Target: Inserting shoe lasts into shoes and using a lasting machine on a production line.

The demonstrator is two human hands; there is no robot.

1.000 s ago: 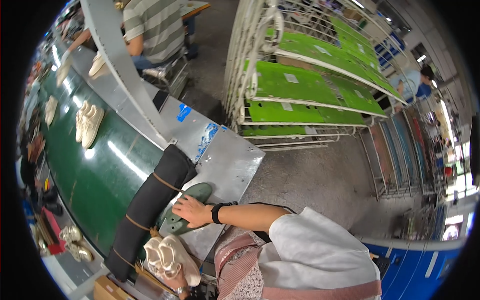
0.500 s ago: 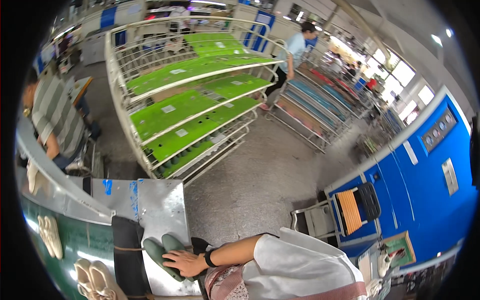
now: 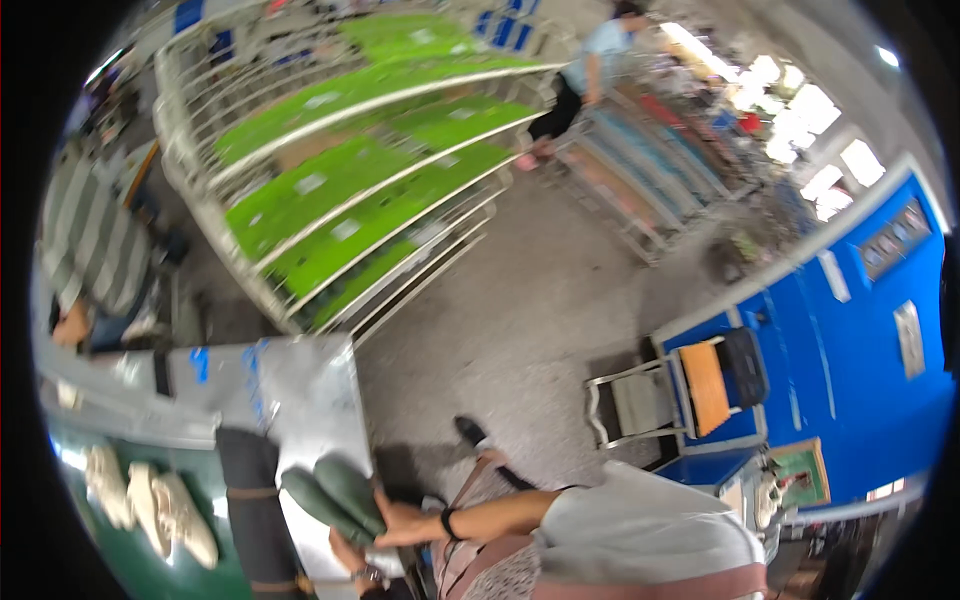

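A pair of smooth dark-green shoes [image 3: 350, 491] lies side by side over the bare metal table top [image 3: 313, 400], toes pointing to the upper left. My right hand [image 3: 404, 521], with a black band at the wrist, grips their heel end from the right. My left hand [image 3: 346, 553], wearing a bracelet or watch, reaches in from the lower edge and is closed at the near side of the heels. Its fingertips are partly hidden by the shoes. Whether the soles touch the metal cannot be told.
A green belt [image 3: 105, 561] carrying cream shoes [image 3: 185, 520] runs at the left, beside a black padded strip [image 3: 248, 480]. A tall white rack [image 3: 190, 215] with green shelves stands ahead. At the right are a folding chair [image 3: 640, 408] and a blue cabinet [image 3: 800, 370]. Two people work nearby.
My left hand has come into view at the shoes. My right hand has shifted from on top of them to their heel end. The view has tilted, and a foot now shows.
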